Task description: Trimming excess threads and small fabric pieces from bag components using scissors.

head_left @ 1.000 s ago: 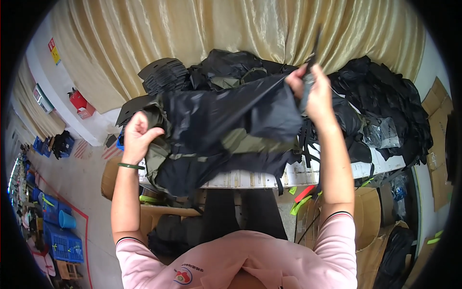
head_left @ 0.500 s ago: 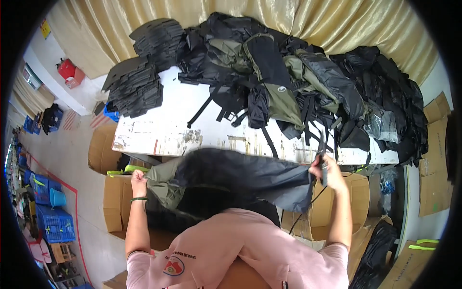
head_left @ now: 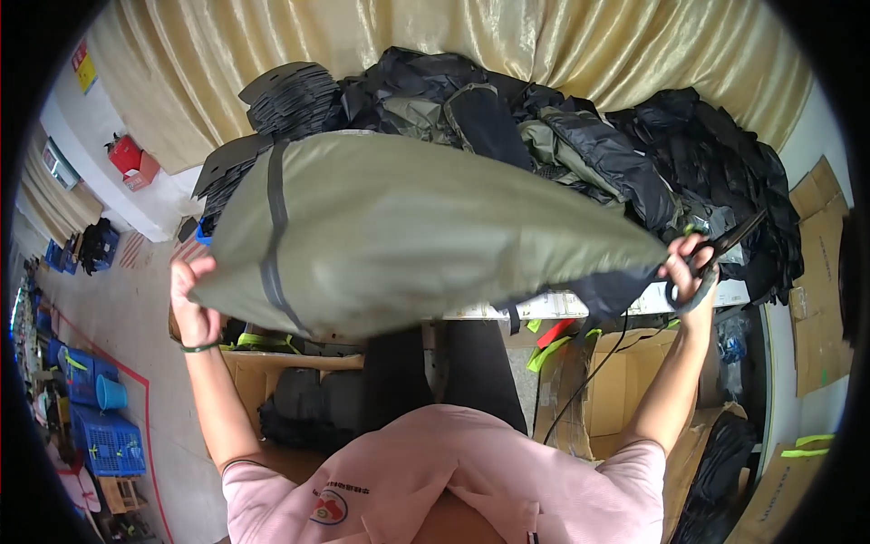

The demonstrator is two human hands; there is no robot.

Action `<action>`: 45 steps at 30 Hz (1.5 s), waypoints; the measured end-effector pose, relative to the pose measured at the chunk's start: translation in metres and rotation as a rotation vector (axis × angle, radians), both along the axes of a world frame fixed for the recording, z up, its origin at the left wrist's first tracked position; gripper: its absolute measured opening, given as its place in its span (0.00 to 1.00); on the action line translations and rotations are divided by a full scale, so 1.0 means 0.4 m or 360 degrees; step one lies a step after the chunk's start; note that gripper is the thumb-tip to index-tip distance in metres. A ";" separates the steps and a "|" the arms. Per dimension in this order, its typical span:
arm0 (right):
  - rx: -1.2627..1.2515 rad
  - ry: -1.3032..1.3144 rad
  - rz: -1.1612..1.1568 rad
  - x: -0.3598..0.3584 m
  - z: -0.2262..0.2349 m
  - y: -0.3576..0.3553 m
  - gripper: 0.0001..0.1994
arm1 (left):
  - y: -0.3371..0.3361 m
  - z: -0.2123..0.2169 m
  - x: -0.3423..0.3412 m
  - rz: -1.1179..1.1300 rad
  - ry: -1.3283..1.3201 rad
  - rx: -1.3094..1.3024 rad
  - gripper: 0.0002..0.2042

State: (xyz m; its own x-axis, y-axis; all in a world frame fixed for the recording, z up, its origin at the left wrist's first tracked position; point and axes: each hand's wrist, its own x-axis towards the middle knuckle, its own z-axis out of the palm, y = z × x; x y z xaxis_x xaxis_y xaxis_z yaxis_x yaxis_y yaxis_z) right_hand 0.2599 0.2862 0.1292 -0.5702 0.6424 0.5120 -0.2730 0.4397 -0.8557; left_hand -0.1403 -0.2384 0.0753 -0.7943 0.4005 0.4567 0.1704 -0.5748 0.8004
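A large olive-green fabric piece (head_left: 390,236), with a black strap across its left part, billows in the air over the front of the table. My left hand (head_left: 194,299) grips its left corner. At its right end, my right hand (head_left: 691,276) pinches the cloth where it narrows, and black fabric hangs just below. That same hand also holds black-handled scissors (head_left: 730,241), their blades pointing up and to the right, away from the cloth. Some of my right fingers sit in the scissor handles.
Behind the cloth, a heap of black and olive fabric pieces (head_left: 489,122) covers the white table (head_left: 634,302). Dark flat panels (head_left: 294,100) are stacked at its left. Cardboard boxes (head_left: 625,381) stand below, either side of my legs. A black cord (head_left: 594,374) hangs at the right.
The fabric has swung up and away from my lap, opened wide, and now shows its olive side. Both hands have moved outward, the right one still with the scissors.
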 end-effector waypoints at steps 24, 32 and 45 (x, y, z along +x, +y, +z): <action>0.0974 -0.1448 0.0523 -0.182 -0.466 -0.226 0.21 | 0.160 -0.274 0.218 -0.0124 0.1431 -0.2102 0.17; 0.0535 -0.1350 0.0148 -0.163 -0.582 -0.193 0.18 | 0.108 -0.421 0.184 0.0012 0.1600 -0.2060 0.15; -0.0094 -0.1296 0.0249 -0.163 -0.408 -0.002 0.14 | 0.219 -0.329 0.030 -0.0650 -0.0284 -0.1439 0.04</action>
